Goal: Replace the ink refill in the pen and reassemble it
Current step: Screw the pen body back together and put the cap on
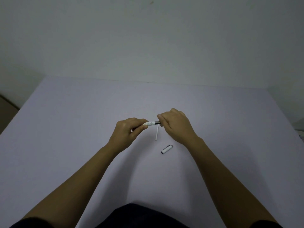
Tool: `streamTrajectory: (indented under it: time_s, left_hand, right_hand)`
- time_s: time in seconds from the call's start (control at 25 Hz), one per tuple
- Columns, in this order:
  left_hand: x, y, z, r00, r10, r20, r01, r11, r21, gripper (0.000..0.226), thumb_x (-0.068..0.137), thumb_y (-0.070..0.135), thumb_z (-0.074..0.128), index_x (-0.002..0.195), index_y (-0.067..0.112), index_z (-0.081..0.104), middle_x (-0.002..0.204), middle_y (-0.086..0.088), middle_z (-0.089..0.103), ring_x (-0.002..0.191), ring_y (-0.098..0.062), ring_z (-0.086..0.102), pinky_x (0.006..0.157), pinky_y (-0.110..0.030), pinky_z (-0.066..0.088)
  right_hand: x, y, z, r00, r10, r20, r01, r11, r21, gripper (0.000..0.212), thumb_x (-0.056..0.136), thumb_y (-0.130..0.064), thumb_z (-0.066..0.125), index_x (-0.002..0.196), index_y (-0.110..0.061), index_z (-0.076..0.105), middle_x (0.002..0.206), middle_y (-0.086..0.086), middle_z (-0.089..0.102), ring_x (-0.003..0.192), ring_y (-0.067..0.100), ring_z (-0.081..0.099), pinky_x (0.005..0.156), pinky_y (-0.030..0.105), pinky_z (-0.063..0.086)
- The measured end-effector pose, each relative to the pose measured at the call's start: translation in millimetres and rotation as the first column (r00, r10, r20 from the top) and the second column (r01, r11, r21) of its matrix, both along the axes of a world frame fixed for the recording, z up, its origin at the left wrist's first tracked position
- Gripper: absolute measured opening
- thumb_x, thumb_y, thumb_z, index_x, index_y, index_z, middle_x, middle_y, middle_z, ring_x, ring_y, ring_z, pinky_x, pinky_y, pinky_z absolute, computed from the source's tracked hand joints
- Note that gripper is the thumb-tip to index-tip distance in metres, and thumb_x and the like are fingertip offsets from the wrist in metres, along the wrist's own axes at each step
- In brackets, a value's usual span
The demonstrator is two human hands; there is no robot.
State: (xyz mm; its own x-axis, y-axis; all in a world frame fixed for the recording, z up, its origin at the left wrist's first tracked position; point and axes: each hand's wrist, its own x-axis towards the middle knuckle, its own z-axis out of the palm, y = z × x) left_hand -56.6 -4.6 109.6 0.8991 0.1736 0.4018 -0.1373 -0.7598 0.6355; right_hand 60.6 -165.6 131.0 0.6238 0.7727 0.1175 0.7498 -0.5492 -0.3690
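A white pen barrel (150, 123) lies level in the air between both hands, above the table. My left hand (128, 130) pinches its left end. My right hand (174, 124) is closed on the dark part (157, 122) at the barrel's right end. Just below the hands a thin white refill (157, 132) lies on the table, pointing towards me. The white pen cap (167, 149), with a dark clip, rests on the table a little nearer to me and to the right.
The pale table (82, 129) reaches to a plain wall at the back. Its left edge (21, 111) runs diagonally, with floor beyond. My dark-clothed lap shows at the bottom edge.
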Motion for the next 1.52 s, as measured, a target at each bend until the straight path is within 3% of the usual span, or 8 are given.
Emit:
streamTrajectory:
  time_s: [0.16,0.28,0.44,0.6,0.84,1.08,1.36,1.52]
  left_hand:
    - [1,1,0,0.999,0.035,0.009,-0.035,0.999,-0.023,0.018,0.086,0.019,0.062,0.100,0.014,0.071,0.068,-0.006,0.069,0.065,-0.015,0.053,0.058,-0.013,0.037]
    - [2,3,1,1.000,0.028,0.007,-0.027,0.999,-0.026,0.018,0.086,0.020,0.062,0.100,0.015,0.072,0.069,-0.004,0.070,0.063,-0.015,0.055,0.058,-0.010,0.037]
    - [3,4,-2,0.999,0.037,0.013,-0.036,0.999,-0.040,0.018,0.086,0.017,0.063,0.101,0.013,0.071,0.068,-0.003,0.068,0.065,-0.012,0.053,0.058,-0.005,0.035]
    - [-1,8,-10,0.995,0.082,-0.051,-0.086,0.993,-0.086,0.015,0.087,0.014,0.064,0.100,0.013,0.072,0.065,0.003,0.062,0.063,-0.008,0.050,0.057,-0.007,0.034]
    - [-1,12,-16,0.991,0.106,-0.087,-0.115,0.986,-0.117,0.014,0.087,0.015,0.063,0.098,0.014,0.072,0.062,0.007,0.057,0.061,0.002,0.050,0.057,-0.007,0.034]
    - [2,8,-23,0.984,0.098,-0.151,-0.121,0.981,-0.152,0.014,0.088,0.018,0.062,0.099,0.016,0.072,0.060,0.008,0.055,0.060,0.000,0.051,0.056,-0.006,0.034]
    - [-4,13,-33,0.965,0.110,-0.239,-0.152,0.974,-0.167,0.016,0.088,0.021,0.062,0.101,0.017,0.071,0.062,0.008,0.056,0.062,-0.005,0.052,0.057,-0.009,0.036]
    - [-10,18,-38,0.952,0.128,-0.277,-0.192,0.957,-0.216,0.015,0.088,0.024,0.061,0.099,0.021,0.071,0.065,-0.004,0.061,0.061,-0.016,0.055,0.057,-0.014,0.036]
  right_hand:
    - [4,-5,-2,0.987,0.032,-0.155,-0.012,0.991,0.130,0.032,0.095,-0.043,0.039,0.078,-0.026,0.060,0.077,-0.012,0.060,0.078,0.011,0.049,0.069,0.027,0.034]
    - [4,-7,-2,0.995,0.079,-0.053,-0.069,0.982,0.177,0.024,0.091,-0.040,0.050,0.088,-0.022,0.065,0.081,-0.009,0.066,0.079,0.010,0.052,0.076,0.028,0.037]
    - [4,-1,-7,1.000,0.021,0.001,-0.021,0.986,0.165,0.040,0.092,-0.043,0.035,0.084,-0.021,0.067,0.075,-0.002,0.068,0.077,0.015,0.052,0.078,0.035,0.038]
    - [17,-7,-34,0.951,-0.114,-0.288,0.214,0.914,0.345,0.036,0.096,-0.037,0.034,0.118,-0.022,0.058,0.104,-0.003,0.068,0.097,0.012,0.056,0.087,0.027,0.040]
    - [14,-36,-123,0.820,-0.466,-0.333,0.374,0.876,-0.304,0.040,0.093,-0.033,0.050,0.118,-0.002,0.057,0.115,0.019,0.063,0.110,0.032,0.057,0.091,0.034,0.042]
    - [-10,-29,-154,0.578,-0.655,-0.487,0.655,0.728,-0.202,0.039,0.084,-0.028,0.065,0.107,0.001,0.056,0.104,0.022,0.067,0.101,0.034,0.061,0.081,0.034,0.045]
    - [-8,-16,-141,0.422,-0.569,-0.706,0.766,0.640,-0.059,0.020,0.080,-0.017,0.068,0.096,-0.008,0.062,0.100,0.012,0.070,0.084,0.022,0.061,0.069,0.023,0.040]
    - [-2,-13,-103,0.376,-0.211,-0.902,0.828,0.514,0.225,0.010,0.081,-0.021,0.069,0.087,-0.025,0.061,0.100,0.012,0.069,0.084,0.018,0.063,0.080,0.031,0.050]
